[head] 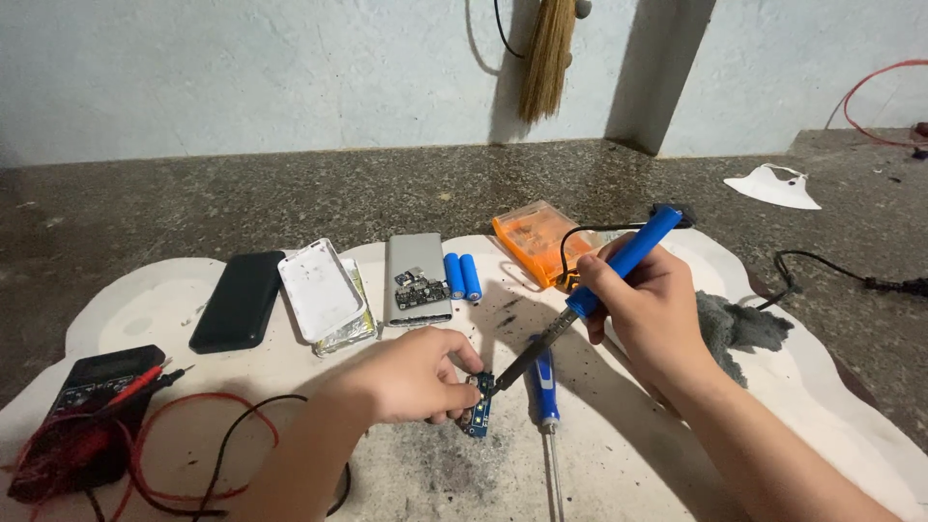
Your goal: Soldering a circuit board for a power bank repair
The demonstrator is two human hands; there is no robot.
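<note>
A small blue rectangular circuit board [477, 408] is pinched between the fingers [454, 379] of the left hand [416, 375] and held down on the white scorched mat [619, 435] near the middle of the scene. The fingers of the right hand [646, 300] are clenched around the blue handle of a soldering iron [590, 290], whose dark tip is set against the far edge of the board. Just to the right of the board a blue-handled screwdriver [545, 387] is laid on the mat. Farther off, two blue cylindrical battery cells [462, 276] are seen beside a grey flat metal case [416, 278] carrying a second circuit board. To the left of these a white plastic cover [320, 288] and a black flat slab [238, 300] are laid. An orange transparent plastic box [539, 242] is placed at the far side, a grey cloth [739, 327] at the right. A black multimeter [85, 406] with red and black leads is found at the near left, on the speckled stone counter [290, 193]
</note>
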